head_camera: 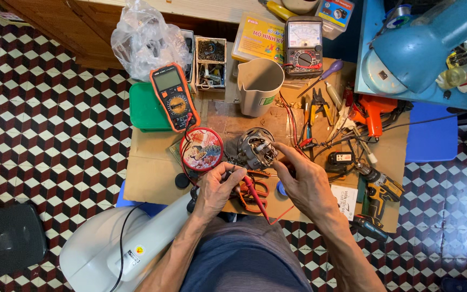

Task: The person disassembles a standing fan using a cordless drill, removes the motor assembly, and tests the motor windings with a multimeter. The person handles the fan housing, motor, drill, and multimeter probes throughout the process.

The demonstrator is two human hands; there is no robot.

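Cardboard-topped bench — left hand (215,189) fingers pinch a red probe (255,196), right hand (304,181) fingers grip the ribbed metal motor (255,148).

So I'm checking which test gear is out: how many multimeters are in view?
2. An orange digital multimeter lies on the green box, left of the beige jug. A grey analog multimeter stands behind the jug. Others may be hidden in the clutter.

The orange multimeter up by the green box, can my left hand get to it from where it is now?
Probably yes: the orange multimeter lies uncovered beyond the left hand, but that hand holds a red probe.
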